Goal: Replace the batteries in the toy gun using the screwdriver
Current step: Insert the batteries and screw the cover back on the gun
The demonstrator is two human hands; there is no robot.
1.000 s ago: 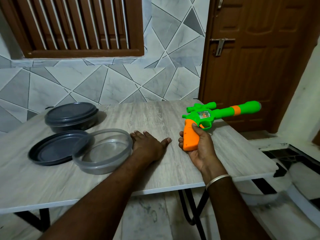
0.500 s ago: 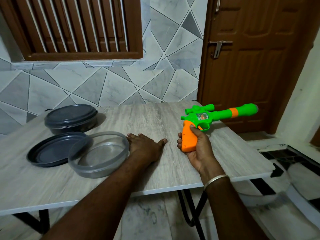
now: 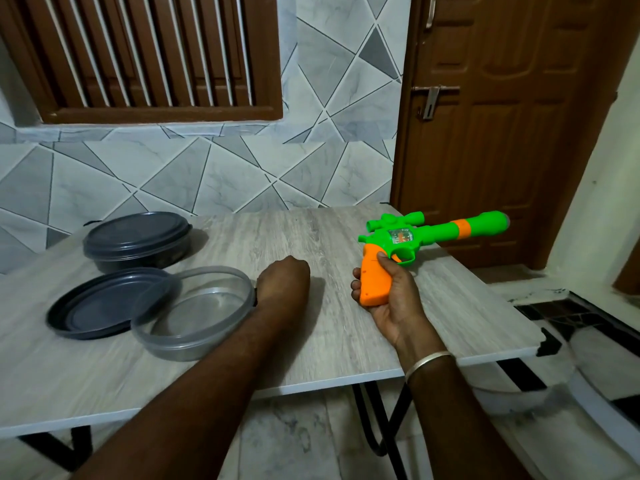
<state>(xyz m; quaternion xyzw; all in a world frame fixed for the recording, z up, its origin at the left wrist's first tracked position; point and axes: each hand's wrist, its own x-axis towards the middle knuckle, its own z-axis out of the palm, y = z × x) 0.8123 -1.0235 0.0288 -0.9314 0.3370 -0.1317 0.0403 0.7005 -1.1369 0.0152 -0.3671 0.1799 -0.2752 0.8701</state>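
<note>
change noted: left hand (image 3: 284,277), flat and spread on the table (image 3: 329,334) a second ago, now curls at the clear container (image 3: 194,311), fingers hidden, so we cannot tell its grasp. right hand (image 3: 388,299) wraps the toy gun (image 3: 398,244) grip, held above the table. we judge a reach for the screwdriver

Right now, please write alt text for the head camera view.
A right hand holds a green and orange toy gun above a grey table. The left hand rests beside a clear tub.
</note>
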